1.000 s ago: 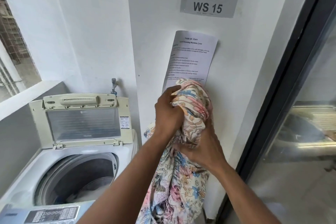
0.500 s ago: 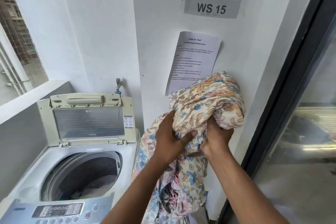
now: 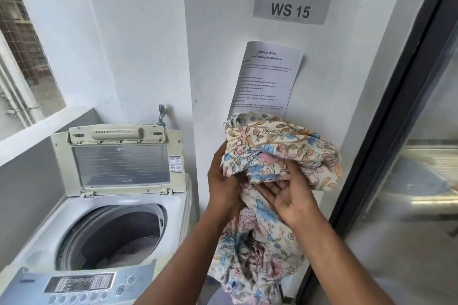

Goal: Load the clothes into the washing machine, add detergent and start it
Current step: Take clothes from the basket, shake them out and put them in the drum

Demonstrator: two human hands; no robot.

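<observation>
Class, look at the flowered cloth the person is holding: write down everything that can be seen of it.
The flowered cloth is cream, printed with blue, pink and orange flowers and brown leaves; it looks like thin, soft woven fabric. It is crumpled into a bunch at the top, and a long tail hangs down between the forearms. The left hand grips the bunch's left side; the right hand supports it from below, palm up. It is held in front of the white wall, right of the open washing machine, not yet inside.

We hold a bunched floral cloth point(image 3: 280, 153) in our left hand point(image 3: 223, 181) and right hand point(image 3: 292, 195), beside the washing machine point(image 3: 173, 205), its lid point(image 3: 121, 158) raised.
</observation>
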